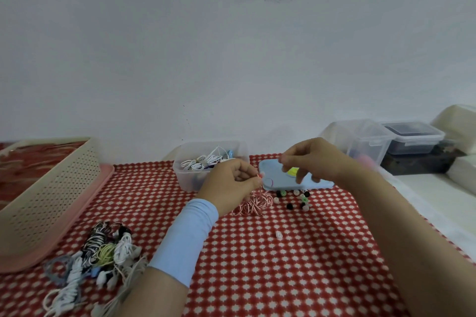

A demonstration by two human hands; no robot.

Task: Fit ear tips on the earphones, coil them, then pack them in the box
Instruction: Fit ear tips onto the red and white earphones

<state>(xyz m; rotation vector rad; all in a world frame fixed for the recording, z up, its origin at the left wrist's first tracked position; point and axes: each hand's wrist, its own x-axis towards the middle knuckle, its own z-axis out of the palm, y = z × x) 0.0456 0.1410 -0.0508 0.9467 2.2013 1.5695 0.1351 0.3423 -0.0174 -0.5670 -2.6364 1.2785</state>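
Red-and-white earphones [253,203] lie loosely bunched on the desk [283,265] right under the left hand [231,183], which pinches one end. The right hand [311,159] is just beside it, fingertips bunched, can't tell around what. Ear tips [296,198] are scattered beneath it, and the clear box [184,177] sits behind the left hand.

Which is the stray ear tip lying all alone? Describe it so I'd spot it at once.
On the red-and-white patterned cloth, find the blue lid with black, green and pale ear tips scattered in front. Nearer the person than those lies the stray ear tip: small, whitish, and alone on bare cloth, unlike the clustered ones.
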